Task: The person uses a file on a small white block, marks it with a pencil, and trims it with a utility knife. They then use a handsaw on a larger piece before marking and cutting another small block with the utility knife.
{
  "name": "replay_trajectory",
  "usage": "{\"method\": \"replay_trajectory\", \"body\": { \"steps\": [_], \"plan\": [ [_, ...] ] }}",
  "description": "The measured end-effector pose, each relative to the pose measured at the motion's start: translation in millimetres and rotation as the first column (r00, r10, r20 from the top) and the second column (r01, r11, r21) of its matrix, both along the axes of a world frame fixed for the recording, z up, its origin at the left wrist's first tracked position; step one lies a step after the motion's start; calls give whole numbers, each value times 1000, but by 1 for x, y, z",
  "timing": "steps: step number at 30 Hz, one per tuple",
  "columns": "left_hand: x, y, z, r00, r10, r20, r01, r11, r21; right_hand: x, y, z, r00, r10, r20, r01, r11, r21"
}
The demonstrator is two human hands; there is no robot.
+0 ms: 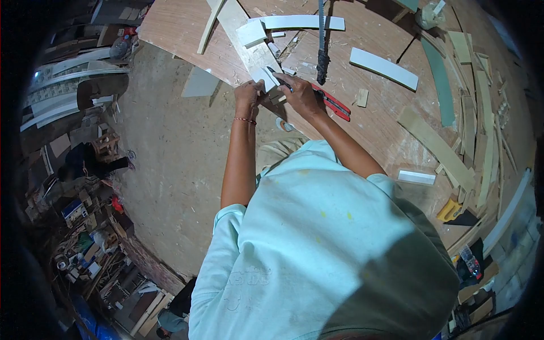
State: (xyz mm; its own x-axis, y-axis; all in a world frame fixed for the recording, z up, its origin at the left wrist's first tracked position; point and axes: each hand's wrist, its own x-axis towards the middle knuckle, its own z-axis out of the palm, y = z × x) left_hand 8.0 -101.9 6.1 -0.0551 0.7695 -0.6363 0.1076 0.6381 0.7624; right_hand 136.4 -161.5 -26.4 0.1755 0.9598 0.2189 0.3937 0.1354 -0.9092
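At the far left, a person in dark clothes (pixel 85 161) is low to the floor near piled boards. A grey panel (pixel 201 82) stands beside the table (pixel 371 133). Next comes the left hand (pixel 247 93), a band around its wrist, at the table's near edge; its thumb and bent fingers pinch the near end of a white piece (pixel 267 80). That piece lies between the two hands, just beyond the left fingertips, over the end of a pale board (pixel 233 24). To its right, the right hand (pixel 301 96) is closed around a dark tool (pixel 281 79), whose tip reaches over the white piece; the knuckles are just beside it, and whether they touch is unclear. A red-handled tool (pixel 335 103) lies beside the right hand, partly hidden by it. Beyond are a saw (pixel 322 42), a white strip (pixel 384 68) and, far right, a yellow-handled saw (pixel 449 210).
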Motion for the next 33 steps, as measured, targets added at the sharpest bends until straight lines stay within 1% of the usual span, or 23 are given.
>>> {"method": "replay_trajectory", "body": {
  "steps": [4, 10, 11, 13, 16, 20, 23, 25, 29, 33],
  "plan": [
    [-5, 3, -11, 999, 4, 45, -7, 998, 61, -2, 1, -5, 1000, 3, -20, -2, 999, 45],
    [-4, -2, -7, 999, -1, 51, -3, 998, 68, -1, 0, 0, 1000, 8, -14, -8, 1000, -16],
    [-4, -1, -7, 999, -1, 51, -2, 998, 68, -1, 0, 0, 1000, 7, -14, -8, 1000, -16],
    [-5, 0, -10, 998, -12, 60, 9, 999, 53, -1, 0, -2, 1000, 2, -28, -1, 999, 41],
    [-7, 1, -11, 997, -36, 69, 32, 998, 60, -2, -1, -4, 1000, -1, -24, 1, 1000, 19],
    [-4, -2, -6, 999, -6, 48, 3, 999, 50, -1, 0, -6, 1000, 9, -2, -9, 1000, -8],
    [-4, -2, -6, 999, -14, 48, 11, 998, 63, -1, 0, -5, 1000, 7, -19, -7, 1000, 5],
    [-2, -2, -4, 1000, -10, 24, 9, 998, 66, -2, 1, -6, 1000, 0, -14, 0, 999, 50],
    [-4, -1, -8, 999, -16, 40, 13, 997, 73, -1, 0, -5, 1000, 1, -12, -1, 1000, 22],
    [-1, -2, -1, 1000, -19, 21, 18, 997, 73, -1, 0, -6, 1000, 10, -20, -9, 1000, 14]
  ]
}}
